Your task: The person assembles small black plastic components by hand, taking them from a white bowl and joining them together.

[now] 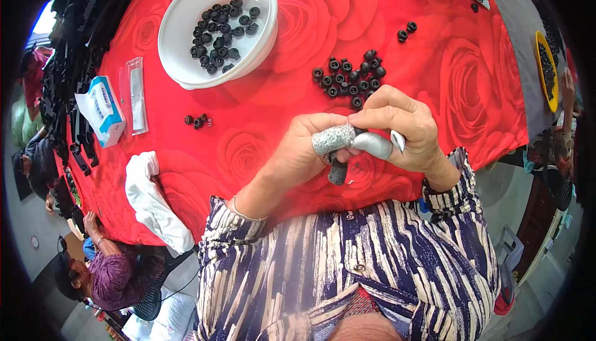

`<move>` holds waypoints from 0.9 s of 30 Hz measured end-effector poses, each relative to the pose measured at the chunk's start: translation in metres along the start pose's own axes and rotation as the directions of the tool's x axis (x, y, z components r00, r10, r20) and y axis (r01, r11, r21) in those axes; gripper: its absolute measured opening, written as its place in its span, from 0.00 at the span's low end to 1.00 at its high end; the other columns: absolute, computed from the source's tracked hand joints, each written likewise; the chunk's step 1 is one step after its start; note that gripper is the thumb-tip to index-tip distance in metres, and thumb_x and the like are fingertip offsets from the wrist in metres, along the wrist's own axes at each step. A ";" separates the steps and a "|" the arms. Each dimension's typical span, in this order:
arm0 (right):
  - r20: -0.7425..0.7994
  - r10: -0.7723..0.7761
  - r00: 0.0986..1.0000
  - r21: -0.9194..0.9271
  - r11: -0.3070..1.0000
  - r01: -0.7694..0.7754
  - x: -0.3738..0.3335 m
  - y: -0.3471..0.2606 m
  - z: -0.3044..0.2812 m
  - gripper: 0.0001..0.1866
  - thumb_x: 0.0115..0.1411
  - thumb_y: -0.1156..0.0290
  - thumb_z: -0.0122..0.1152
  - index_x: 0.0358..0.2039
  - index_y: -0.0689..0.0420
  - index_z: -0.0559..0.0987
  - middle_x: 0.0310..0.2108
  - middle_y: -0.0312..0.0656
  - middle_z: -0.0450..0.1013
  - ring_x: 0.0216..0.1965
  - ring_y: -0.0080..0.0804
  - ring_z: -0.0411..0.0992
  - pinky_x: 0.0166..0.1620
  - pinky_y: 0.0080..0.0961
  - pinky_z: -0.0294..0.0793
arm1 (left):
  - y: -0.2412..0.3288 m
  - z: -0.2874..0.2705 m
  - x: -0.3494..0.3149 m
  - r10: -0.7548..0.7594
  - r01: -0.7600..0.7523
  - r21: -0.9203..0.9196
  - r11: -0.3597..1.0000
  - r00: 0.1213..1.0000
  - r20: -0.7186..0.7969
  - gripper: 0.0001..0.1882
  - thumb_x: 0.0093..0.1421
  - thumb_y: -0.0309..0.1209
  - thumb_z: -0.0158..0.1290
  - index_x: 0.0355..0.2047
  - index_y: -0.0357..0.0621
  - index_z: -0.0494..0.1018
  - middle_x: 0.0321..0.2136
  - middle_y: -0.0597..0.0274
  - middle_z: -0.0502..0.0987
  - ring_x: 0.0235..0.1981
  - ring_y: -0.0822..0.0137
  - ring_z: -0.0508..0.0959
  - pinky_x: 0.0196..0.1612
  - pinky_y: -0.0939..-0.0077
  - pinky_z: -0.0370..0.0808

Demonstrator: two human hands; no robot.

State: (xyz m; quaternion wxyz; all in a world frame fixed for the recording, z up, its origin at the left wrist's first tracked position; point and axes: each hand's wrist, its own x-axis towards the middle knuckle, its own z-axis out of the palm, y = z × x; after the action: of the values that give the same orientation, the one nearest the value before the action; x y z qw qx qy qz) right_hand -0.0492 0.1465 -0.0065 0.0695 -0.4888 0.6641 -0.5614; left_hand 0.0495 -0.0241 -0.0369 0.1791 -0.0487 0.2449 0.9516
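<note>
My left hand (301, 151) is closed, with grey speckled cloth sleeves on two fingers. Its fingertips meet those of my right hand (400, 123) in front of my chest. Pinched between them is a small black part (358, 131), mostly hidden by the fingers. A smooth grey cover (372, 145) wraps my right thumb. Out of my curled right fingers sticks a thin, pointed silvery piece (398, 141); the rest of it is hidden. Just beyond my hands lies a loose group of small round black parts (339, 79) on the red rose-patterned tablecloth (248, 154).
At the far left stands a white bowl (265, 43) of similar parts. A tissue box (107, 114), a clear packet (137, 99) and a white cloth (152, 201) lie left. Black strips (71, 80) heap along the left edge. A yellow tray (540, 71) and other people flank the table.
</note>
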 end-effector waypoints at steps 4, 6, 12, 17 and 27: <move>-0.059 -0.089 0.994 -0.117 0.990 0.082 -0.001 -0.002 0.005 0.16 0.42 0.76 0.71 0.35 0.60 0.80 0.24 0.40 0.70 0.22 0.30 0.70 0.22 0.23 0.69 | -0.001 0.005 -0.002 0.024 -0.023 0.012 1.000 0.998 -0.060 0.14 0.59 0.25 0.53 0.45 0.33 0.73 0.33 0.59 0.78 0.28 0.76 0.76 0.32 0.85 0.75; -0.074 -0.134 0.988 -0.233 0.966 0.114 -0.002 -0.008 0.002 0.16 0.43 0.75 0.71 0.34 0.61 0.79 0.23 0.39 0.70 0.19 0.30 0.70 0.19 0.23 0.67 | -0.001 0.010 -0.002 0.063 -0.051 0.113 0.992 0.992 -0.107 0.14 0.60 0.26 0.53 0.46 0.34 0.73 0.33 0.60 0.78 0.29 0.76 0.76 0.33 0.85 0.74; -0.003 0.291 0.957 0.047 0.956 -0.290 -0.005 -0.009 -0.012 0.14 0.51 0.71 0.63 0.38 0.61 0.74 0.25 0.40 0.69 0.24 0.27 0.70 0.27 0.23 0.69 | -0.003 0.006 -0.004 0.186 -0.155 0.209 0.966 0.973 -0.137 0.14 0.60 0.27 0.52 0.46 0.35 0.73 0.33 0.63 0.77 0.31 0.77 0.75 0.35 0.85 0.73; 0.073 0.326 0.942 0.141 0.932 -0.333 -0.005 -0.007 -0.017 0.07 0.58 0.76 0.50 0.37 0.64 0.71 0.27 0.41 0.68 0.29 0.29 0.68 0.34 0.25 0.67 | 0.000 0.012 -0.003 0.128 -0.095 0.229 0.969 0.982 -0.138 0.13 0.61 0.27 0.52 0.46 0.37 0.73 0.33 0.65 0.77 0.31 0.78 0.74 0.36 0.84 0.72; 0.026 0.318 0.948 -0.014 0.948 -0.318 -0.007 -0.001 -0.006 0.06 0.58 0.75 0.54 0.35 0.63 0.72 0.27 0.45 0.68 0.28 0.37 0.70 0.32 0.28 0.68 | -0.006 0.009 -0.001 0.181 -0.148 0.243 0.959 0.977 -0.117 0.14 0.61 0.26 0.52 0.47 0.36 0.73 0.33 0.64 0.76 0.33 0.77 0.75 0.37 0.84 0.71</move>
State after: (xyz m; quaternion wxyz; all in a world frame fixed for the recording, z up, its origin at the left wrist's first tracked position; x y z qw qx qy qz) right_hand -0.0483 0.1559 -0.0070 0.1659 -0.3834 0.7358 -0.5331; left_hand 0.0522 -0.0155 -0.0320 0.0863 -0.0726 0.3697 0.9223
